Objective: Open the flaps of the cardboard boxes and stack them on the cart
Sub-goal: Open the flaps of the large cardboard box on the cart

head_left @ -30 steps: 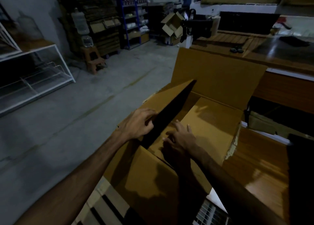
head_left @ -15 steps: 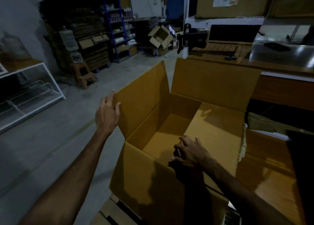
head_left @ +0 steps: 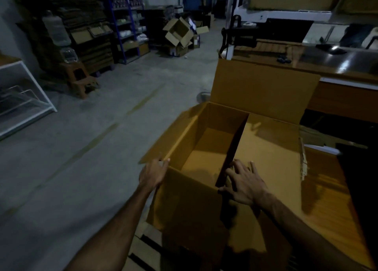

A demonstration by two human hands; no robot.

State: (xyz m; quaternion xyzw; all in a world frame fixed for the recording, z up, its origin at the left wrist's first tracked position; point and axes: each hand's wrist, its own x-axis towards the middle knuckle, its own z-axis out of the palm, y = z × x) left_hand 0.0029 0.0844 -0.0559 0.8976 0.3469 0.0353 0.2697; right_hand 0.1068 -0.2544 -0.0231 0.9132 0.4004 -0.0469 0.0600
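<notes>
A large brown cardboard box (head_left: 194,201) stands in front of me with its top open. Its far flap (head_left: 263,90) stands upright. The left flap (head_left: 169,135) is folded outward and down. The right flap (head_left: 270,148) still lies flat over the right half of the opening. My left hand (head_left: 154,173) rests at the near left corner, on the folded-out left flap, fingers fairly straight. My right hand (head_left: 244,181) lies spread on the near end of the right flap, fingers reaching its inner edge. The inside of the box is bare.
A wooden counter (head_left: 331,66) runs along the right behind the box. Slatted boards (head_left: 141,244) show under the box at the bottom. Open concrete floor (head_left: 86,148) lies to the left. Shelves, stacked cardboard (head_left: 92,41) and loose open boxes (head_left: 180,35) stand at the back.
My left hand has pushed the left flap from upright to folded outward and come down to the near left corner. My right hand stays on the right flap. The view has tilted slightly.
</notes>
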